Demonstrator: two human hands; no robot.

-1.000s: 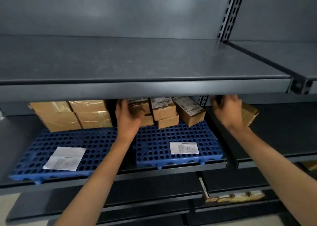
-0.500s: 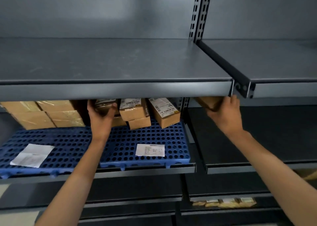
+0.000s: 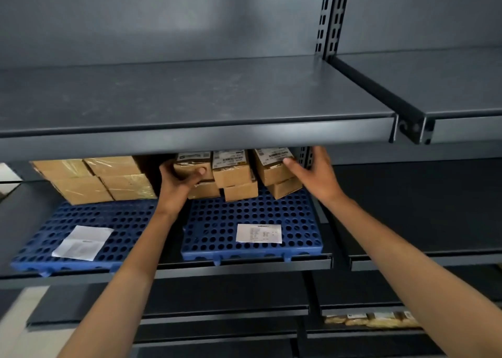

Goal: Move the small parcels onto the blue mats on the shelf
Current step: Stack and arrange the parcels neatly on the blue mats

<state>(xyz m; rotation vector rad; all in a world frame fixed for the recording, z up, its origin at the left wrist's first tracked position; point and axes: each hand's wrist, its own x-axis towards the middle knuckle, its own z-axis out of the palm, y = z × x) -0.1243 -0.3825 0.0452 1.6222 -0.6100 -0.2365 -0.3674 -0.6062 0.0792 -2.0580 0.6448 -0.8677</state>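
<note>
Left hand: it reaches under the upper shelf and grips the left parcel, thumb on the front face and the other fingers curled round the left side
Right hand: it holds the right parcel, with the thumb pressed on the near top corner and the fingers going round the far right side, close to the slotted post
Hands together or apart: they are well apart, each one on its own parcel, with the middle parcels between them
Left parcel: upper box of the left stack, on top of another small box, at the back of the right blue mat
Right parcel: upper box of the right stack, tilted a little, lying on a lower box at the back right corner of the same mat
Middle parcels: two small brown boxes, one on the other, the upper one with a white label
Left blue mat: it lies just beside the right mat on the same shelf and carries four bigger taped boxes at its back, stacked two on two
Paper sheets: one white sheet on the front of the left mat, one printed sheet on the front of the right mat
Low shelf at the right: a row of small packets; what they are cannot be read
</note>
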